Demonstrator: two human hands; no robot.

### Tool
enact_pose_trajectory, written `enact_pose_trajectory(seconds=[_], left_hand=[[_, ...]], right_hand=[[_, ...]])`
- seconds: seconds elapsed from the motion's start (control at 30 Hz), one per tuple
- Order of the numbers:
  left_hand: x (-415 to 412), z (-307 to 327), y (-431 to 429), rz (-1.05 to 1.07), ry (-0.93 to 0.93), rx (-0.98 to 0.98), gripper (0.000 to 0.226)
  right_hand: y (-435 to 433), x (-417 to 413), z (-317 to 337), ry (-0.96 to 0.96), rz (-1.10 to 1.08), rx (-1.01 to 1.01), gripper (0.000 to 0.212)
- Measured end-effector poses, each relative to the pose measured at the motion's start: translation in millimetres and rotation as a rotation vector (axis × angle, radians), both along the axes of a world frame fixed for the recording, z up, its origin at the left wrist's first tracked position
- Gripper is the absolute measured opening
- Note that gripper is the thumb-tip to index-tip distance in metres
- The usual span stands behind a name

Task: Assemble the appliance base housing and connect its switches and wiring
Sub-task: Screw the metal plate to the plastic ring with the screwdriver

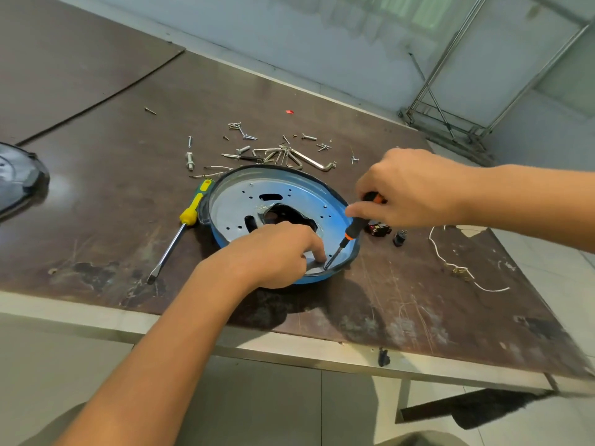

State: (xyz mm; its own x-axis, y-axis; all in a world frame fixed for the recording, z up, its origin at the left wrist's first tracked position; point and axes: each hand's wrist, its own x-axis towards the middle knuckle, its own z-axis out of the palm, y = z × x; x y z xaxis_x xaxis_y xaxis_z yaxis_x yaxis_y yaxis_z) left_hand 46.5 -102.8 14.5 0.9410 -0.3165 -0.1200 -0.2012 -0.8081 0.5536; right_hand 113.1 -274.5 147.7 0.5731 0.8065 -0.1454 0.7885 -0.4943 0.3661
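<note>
Resting on scuffed brown table (stained nr edge), blue housing, tiled floor

Soft daylight comes from ahead of me, off the pale wall and the window. The housing plate glares bluish-white. My left hand casts a diffuse shadow on the desk, toward me. The wide lens bows the desk's edges, and the dark object at far left is smeared.

A workshop: a scarred worktable strewn with loose screws, hex keys and a yellow screwdriver.
</note>
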Motion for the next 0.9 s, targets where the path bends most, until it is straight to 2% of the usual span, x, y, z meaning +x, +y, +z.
enact_pose_trajectory(seconds=[0.1,0.2,0.3,0.33,0.4,0.47,0.53,0.63,0.7,0.77,0.83,0.9], left_hand=[[0.7,1.2,5.2,0.009,0.003,0.003,0.045],[1.9,1.3,4.2,0.009,0.003,-0.017,0.043],[1.9,2.2,2.2,0.005,-0.015,-0.014,0.043],[1.7,2.6,1.4,0.004,-0.009,-0.012,0.043],[0.3,2.7,1.1,0.008,-0.006,-0.005,0.045],[-1.5,3.3,0.9,0.015,-0.012,0.003,0.044],[-2.6,3.6,-0.2,0.02,-0.01,0.006,0.043],[-3.7,4.0,0.0,0.023,-0.013,0.017,0.043],[-4.2,4.3,0.0,0.025,-0.015,0.018,0.044],[-4.7,5.1,0.5,0.026,-0.014,0.019,0.045],[-4.7,5.8,0.9,0.026,-0.009,0.022,0.046],[-4.4,6.0,0.9,0.025,-0.001,0.024,0.046]], right_hand=[[3.8,-5.6,0.6,-0.043,-0.171,-0.081,0.054],[5.3,-3.5,12.1,0.17,-0.216,-0.187,0.041],[7.7,-9.7,26.7,0.332,-0.152,-0.162,0.024],[8.4,-11.9,27.7,0.313,-0.135,-0.172,0.021],[9.3,-15.5,24.8,0.151,-0.059,-0.207,0.015],[10.6,-17.6,17.0,-0.027,0.029,-0.213,0.035],[14.4,-19.2,11.6,-0.083,-0.015,-0.168,0.05],[18.7,-15.3,12.1,-0.028,-0.144,-0.194,0.046],[17.1,-13.8,19.2,0.168,-0.172,-0.205,0.029],[15.8,-15.2,26.7,0.323,-0.138,-0.21,0.022],[17.1,-16.8,26.2,0.273,-0.049,-0.208,0.018],[19.6,-16.5,19.6,0.172,-0.014,-0.115,0.02]])
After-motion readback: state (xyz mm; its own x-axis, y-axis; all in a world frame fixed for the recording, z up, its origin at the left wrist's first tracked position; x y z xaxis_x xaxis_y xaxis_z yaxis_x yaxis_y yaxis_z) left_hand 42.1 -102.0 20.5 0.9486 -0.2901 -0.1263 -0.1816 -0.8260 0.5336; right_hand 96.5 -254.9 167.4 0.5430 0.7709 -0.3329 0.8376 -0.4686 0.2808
